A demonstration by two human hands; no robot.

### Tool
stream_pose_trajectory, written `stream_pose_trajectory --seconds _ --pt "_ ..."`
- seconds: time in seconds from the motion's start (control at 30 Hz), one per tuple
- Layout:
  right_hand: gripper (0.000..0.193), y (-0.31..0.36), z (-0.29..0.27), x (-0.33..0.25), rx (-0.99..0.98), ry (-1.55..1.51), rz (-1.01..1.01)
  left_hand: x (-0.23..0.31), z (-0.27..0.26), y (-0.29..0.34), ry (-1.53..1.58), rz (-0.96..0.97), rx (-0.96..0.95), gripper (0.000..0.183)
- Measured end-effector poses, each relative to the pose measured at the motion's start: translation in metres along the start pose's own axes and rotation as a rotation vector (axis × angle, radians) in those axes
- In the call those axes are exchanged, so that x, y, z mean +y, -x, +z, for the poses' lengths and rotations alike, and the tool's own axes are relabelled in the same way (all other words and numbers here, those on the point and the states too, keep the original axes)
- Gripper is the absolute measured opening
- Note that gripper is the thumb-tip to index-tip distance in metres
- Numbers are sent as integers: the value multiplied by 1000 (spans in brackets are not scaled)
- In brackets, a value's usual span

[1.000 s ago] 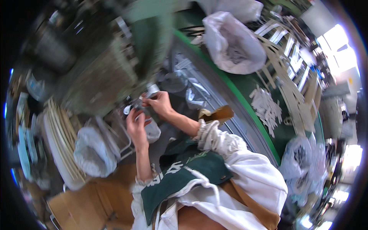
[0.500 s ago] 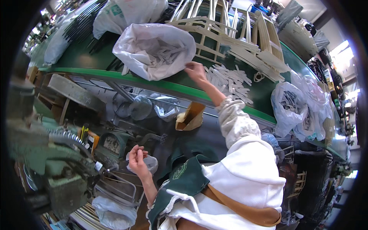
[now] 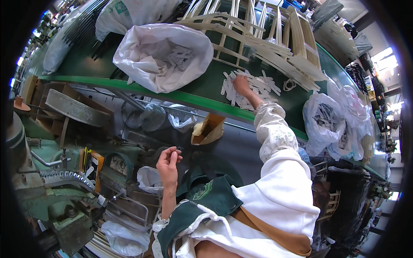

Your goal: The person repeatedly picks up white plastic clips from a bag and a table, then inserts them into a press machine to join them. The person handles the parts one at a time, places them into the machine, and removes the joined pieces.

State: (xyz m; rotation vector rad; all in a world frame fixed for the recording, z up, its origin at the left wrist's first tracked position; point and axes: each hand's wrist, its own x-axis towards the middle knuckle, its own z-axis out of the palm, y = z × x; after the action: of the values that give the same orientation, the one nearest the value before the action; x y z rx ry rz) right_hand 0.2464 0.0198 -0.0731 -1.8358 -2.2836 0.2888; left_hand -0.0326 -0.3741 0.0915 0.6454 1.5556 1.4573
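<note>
My right hand (image 3: 241, 84) reaches far out onto the green table (image 3: 202, 88) and rests on a loose pile of flat white plastic strips (image 3: 254, 88), fingers curled down into them; whether it grips one is not visible. My left hand (image 3: 168, 161) is held up close to my chest, thumb and fingertips pinched on a small dark piece (image 3: 177, 149). A green apron covers my front, over white sleeves.
An open white sack (image 3: 165, 53) of white pieces sits on the table left of the pile. Stacked white frames (image 3: 258, 32) lie behind. Clear bags (image 3: 329, 122) of parts hang at right. A green machine with a toothed rack (image 3: 64, 180) stands at lower left.
The view swung from the machine to the table. My right hand left the left hand, reached out past the sack and settled on the strip pile. The left hand stays raised.
</note>
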Motion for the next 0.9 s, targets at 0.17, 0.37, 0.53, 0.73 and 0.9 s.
stream_pose_trajectory --seconds 0.17,0.37,0.53,0.73,0.9 --pt "18 -4 -28 4 363 -113 -148 -10 -10 1 -11 -33 47 14" --pt "11 31 -44 -140 453 -1015 -246 -21 2 -4 2 -78 -13 14" --pt "9 29 25 -166 288 -967 -262 -18 3 2 38 -76 -98 15" --pt "18 145 -36 -269 -586 -1075 -270 -13 -6 -32 220 159 187 50" --pt "22 219 -60 -326 -642 -898 -913 9 -31 -20 -349 638 267 16"
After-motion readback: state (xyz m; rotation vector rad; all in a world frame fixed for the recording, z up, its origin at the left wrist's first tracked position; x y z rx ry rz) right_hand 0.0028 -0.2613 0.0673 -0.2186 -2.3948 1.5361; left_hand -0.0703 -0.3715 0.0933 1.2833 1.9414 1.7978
